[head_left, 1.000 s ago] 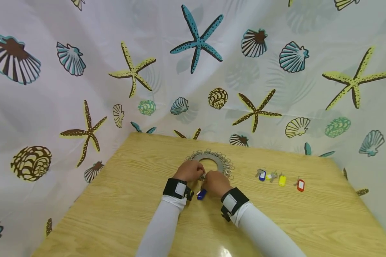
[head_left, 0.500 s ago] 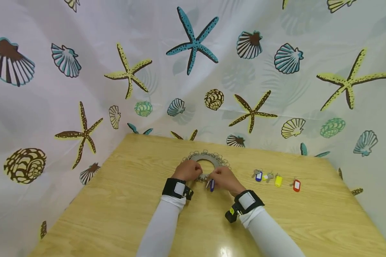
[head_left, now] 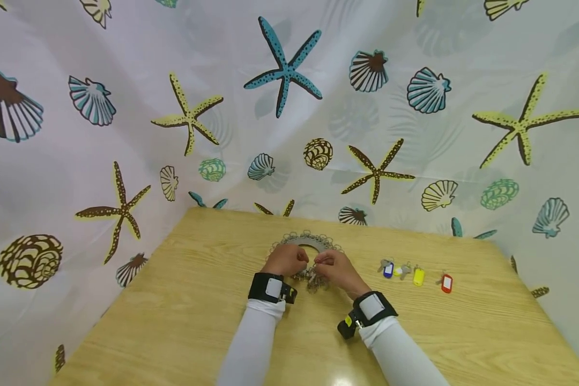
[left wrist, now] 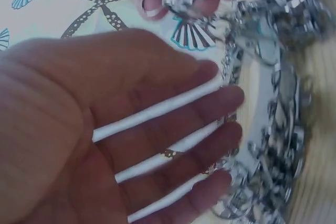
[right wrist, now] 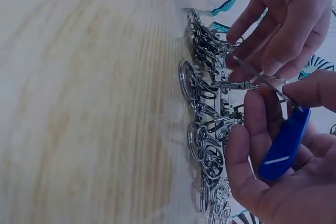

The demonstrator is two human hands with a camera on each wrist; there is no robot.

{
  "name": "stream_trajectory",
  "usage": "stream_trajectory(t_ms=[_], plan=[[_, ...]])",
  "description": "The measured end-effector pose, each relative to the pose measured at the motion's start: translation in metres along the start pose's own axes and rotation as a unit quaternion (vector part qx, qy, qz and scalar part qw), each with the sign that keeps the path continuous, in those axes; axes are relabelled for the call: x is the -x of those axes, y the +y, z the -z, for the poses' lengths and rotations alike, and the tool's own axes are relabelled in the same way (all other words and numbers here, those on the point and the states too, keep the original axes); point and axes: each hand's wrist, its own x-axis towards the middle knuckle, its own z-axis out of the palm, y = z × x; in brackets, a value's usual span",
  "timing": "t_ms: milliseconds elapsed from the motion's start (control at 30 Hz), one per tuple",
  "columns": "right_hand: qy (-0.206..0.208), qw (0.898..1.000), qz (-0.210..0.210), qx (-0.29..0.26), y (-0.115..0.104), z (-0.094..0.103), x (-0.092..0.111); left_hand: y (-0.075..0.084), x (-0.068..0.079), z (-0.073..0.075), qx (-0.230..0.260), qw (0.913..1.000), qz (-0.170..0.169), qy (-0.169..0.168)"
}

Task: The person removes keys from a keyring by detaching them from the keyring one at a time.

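Observation:
A flat grey metal ring (head_left: pixel 313 242), edged with many snap clips and split rings, lies on the table in front of both hands. My right hand (head_left: pixel 339 272) pinches a key (right wrist: pixel 251 71) by its small split ring, and the blue key tag (right wrist: pixel 286 145) on it lies against the curled fingers. My left hand (head_left: pixel 286 260) is at the near left of the ring, fingers spread and nearly straight in the left wrist view. In the right wrist view its thumb and fingertips come close to the key's tip and a silver clip (right wrist: pixel 233 85).
On the wooden table (head_left: pixel 198 321) to the right lie keys with a blue tag (head_left: pixel 388 269), a yellow tag (head_left: pixel 418 277) and a red tag (head_left: pixel 446 283). A white curtain (head_left: pixel 212 48) with shells and starfish stands behind and at both sides.
My right hand has moved up and right from the ring's near edge, bringing the blue-tagged key along. The tag hung visible in the head view before. My left hand has stayed near the ring.

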Motion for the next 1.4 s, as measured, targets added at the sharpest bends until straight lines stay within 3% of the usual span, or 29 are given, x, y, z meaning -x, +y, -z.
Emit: stream_trajectory(t_ms=[200,333,600,733,900,1033,1233,1400], plan=[[-0.014,1.0,-0.002,0.005,0.005,0.004,-0.004,-0.003,-0.007,-0.01,0.046,0.9972,-0.043,-0.039],[-0.016,1.0,0.006,0.021,0.004,0.008,-0.002,-0.005,-0.007,-0.013,0.062,0.9954,-0.059,-0.045],[-0.077,0.993,0.079,0.047,0.001,0.014,-0.001,-0.013,-0.005,-0.013,0.129,0.9894,-0.046,-0.048],[-0.054,0.99,0.088,0.092,0.0,0.013,-0.002,-0.016,-0.007,-0.015,0.129,0.9901,-0.041,-0.037],[-0.001,0.986,0.062,0.157,-0.003,0.012,-0.005,-0.015,-0.01,-0.017,0.136,0.9895,-0.041,-0.028],[0.014,0.981,0.044,0.188,-0.006,0.011,-0.006,-0.011,-0.011,-0.018,0.145,0.9882,-0.043,-0.024],[0.009,0.981,0.021,0.194,-0.009,0.014,-0.002,-0.008,-0.011,-0.02,0.144,0.988,-0.049,-0.028],[0.019,0.982,0.021,0.187,-0.008,0.015,0.0,-0.007,-0.011,-0.019,0.13,0.9908,-0.029,-0.024]])
